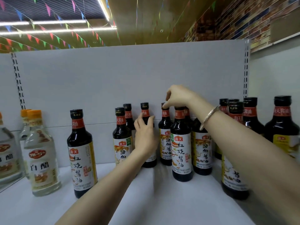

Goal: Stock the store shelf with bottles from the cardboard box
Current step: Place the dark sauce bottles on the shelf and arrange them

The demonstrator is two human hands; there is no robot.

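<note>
Both arms reach in over a white store shelf (146, 200) toward a cluster of dark soy sauce bottles standing upright against the grey back panel (129, 75). The left hand (145, 137) wraps the shoulder of one dark bottle (145, 111) at the middle of the shelf, its fingers (150, 119) curled round the neck just under the red collar, so that most of the label is hidden behind the hand. At 1 o'clock from it, the right hand (177, 96) comes down from above and pinches the black cap of a neighbouring bottle (165, 140) between fingertips and thumb; a bangle (209, 116) sits on that wrist. A third bottle with a white label (181, 151) stands just in front of the pinched one, touching or nearly so. Further dark bottles crowd the 3 o'clock side (283, 124), and one stands alone toward 9 o'clock (81, 153). Beyond it, at the far 9 o'clock edge, clear vinegar bottles with orange caps (41, 153) stand in a group. Coloured bunting (48, 8) hangs under the ceiling.
</note>
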